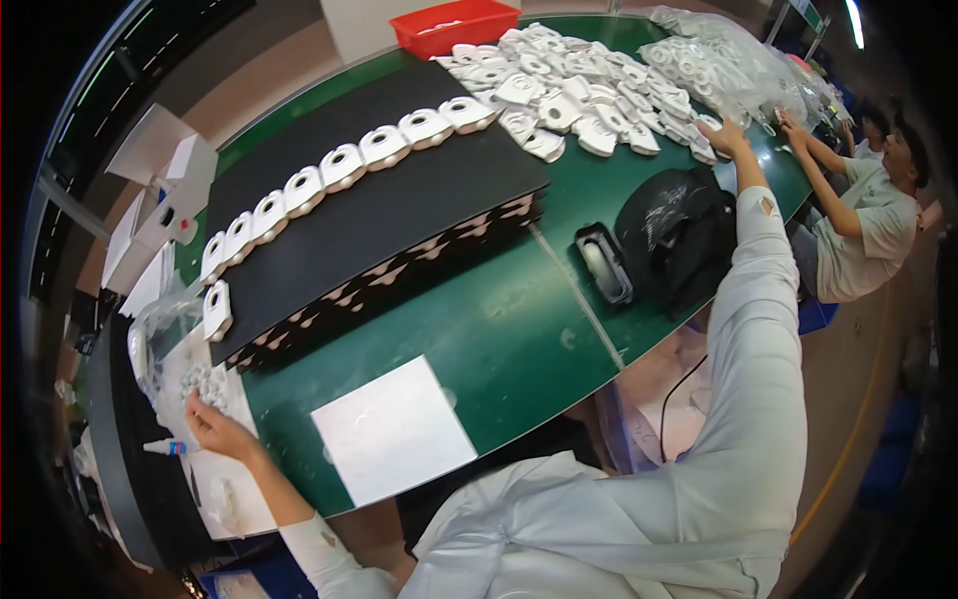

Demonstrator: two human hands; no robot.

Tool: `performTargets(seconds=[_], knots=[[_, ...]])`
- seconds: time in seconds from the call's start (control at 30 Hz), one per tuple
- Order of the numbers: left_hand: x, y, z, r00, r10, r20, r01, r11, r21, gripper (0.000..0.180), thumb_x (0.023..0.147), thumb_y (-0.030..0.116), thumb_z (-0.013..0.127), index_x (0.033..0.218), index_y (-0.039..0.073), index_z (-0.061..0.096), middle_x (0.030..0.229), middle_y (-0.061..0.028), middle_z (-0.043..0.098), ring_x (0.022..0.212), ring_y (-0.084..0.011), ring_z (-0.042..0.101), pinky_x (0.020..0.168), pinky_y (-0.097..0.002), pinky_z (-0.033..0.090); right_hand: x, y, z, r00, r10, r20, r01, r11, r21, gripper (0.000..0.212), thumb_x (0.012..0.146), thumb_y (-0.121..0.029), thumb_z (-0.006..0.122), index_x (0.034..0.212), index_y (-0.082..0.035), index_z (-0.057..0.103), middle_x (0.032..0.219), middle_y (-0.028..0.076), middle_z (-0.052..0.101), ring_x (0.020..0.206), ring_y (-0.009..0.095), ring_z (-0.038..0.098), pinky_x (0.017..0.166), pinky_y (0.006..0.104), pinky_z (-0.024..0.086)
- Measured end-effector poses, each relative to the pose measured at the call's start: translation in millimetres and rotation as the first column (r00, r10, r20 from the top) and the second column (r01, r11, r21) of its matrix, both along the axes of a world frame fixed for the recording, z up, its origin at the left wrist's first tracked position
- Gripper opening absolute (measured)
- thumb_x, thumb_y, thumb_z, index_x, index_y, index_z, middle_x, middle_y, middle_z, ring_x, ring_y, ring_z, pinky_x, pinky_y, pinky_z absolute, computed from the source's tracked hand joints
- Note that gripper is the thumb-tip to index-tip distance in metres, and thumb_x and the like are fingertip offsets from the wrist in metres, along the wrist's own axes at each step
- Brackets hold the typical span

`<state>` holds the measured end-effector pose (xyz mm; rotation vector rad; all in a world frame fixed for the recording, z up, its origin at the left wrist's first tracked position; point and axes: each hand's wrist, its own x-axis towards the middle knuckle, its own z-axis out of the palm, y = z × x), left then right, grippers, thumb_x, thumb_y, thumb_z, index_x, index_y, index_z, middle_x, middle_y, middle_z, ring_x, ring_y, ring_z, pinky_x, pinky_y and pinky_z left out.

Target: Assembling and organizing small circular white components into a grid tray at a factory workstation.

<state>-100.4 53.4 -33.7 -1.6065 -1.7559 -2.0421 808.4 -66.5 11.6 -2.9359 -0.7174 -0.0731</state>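
Observation:
My right hand (pixel 731 140) stretches out to the far right, its fingers closed round the edge of a white plastic housing (pixel 704 148) beside a heap of similar housings (pixel 599 95). At the left, my left hand (pixel 218 431) has its fingertips pinched together at a pile of small white parts (pixel 207 383); whatever is between them is too small to make out. A row of white housings (pixel 341 167), each with a round hole, runs across the top black board (pixel 399 220) of a stack. One more housing (pixel 217 310) lies at the board's left end.
A white sheet (pixel 394 431) lies on the green table (pixel 499 329) in front of me. To its right are a black bag (pixel 679 230) and a black case (pixel 604 263). A glue bottle (pixel 168 447), red bin (pixel 454 25) and clear bags (pixel 718 65) lie around. A co-worker (pixel 863 210) sits at the right.

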Motion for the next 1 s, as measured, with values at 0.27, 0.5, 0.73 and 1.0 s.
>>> performTargets(seconds=[0.27,0.5,0.73,1.0], knots=[[-19.2,-9.7,-1.3,0.994,0.098,-0.045,-0.101,0.992,-0.08,0.031,0.093,0.023,0.04,0.102,0.0,0.058,0.084,0.0011,0.055,0.061,-0.0056,0.04,0.055,-0.0188,0.034,23.4,1.8,-30.4,0.991,0.005,-0.132,0.036,0.951,0.307,0.102,0.067,-0.08,0.033,0.14,-0.01,0.017,0.143,0.021,0.015,0.134,0.036,0.003,0.104,0.0519,-0.002],[-4.7,-6.5,-2.2,0.98,0.176,-0.091,-0.182,0.981,-0.069,0.03,0.093,0.023,0.04,0.103,0.001,0.059,0.084,0.0015,0.056,0.061,-0.0046,0.039,0.054,-0.0174,0.033,40.0,43.9,-62.2,0.949,0.314,-0.024,-0.233,0.751,0.618,0.074,0.075,-0.066,0.044,0.129,-0.016,0.043,0.127,0.022,0.042,0.119,0.033,0.04,0.098,0.0365,0.03],[-19.4,-9.6,-3.7,0.973,0.221,-0.067,-0.225,0.972,-0.067,0.031,0.092,0.023,0.041,0.103,0.001,0.059,0.087,-0.0001,0.057,0.063,-0.0054,0.041,0.055,-0.0178,0.034,-53.5,74.9,-38.5,0.764,0.639,-0.092,-0.321,0.5,0.804,0.049,0.085,-0.037,0.054,0.121,-0.003,0.05,0.11,0.009,0.057,0.1,0.016,0.051,0.088,0.0261,0.037],[-9.5,-7.2,-1.9,0.947,0.28,-0.156,-0.295,0.952,-0.08,0.031,0.092,0.023,0.041,0.099,-0.001,0.06,0.085,-0.003,0.058,0.067,-0.0103,0.046,0.061,-0.0224,0.039,-109.3,88.4,-25.9,0.626,0.744,-0.236,-0.146,0.408,0.901,0.045,0.083,-0.034,0.057,0.122,-0.013,0.05,0.108,0.01,0.054,0.102,0.016,0.049,0.087,0.0266,0.036]])
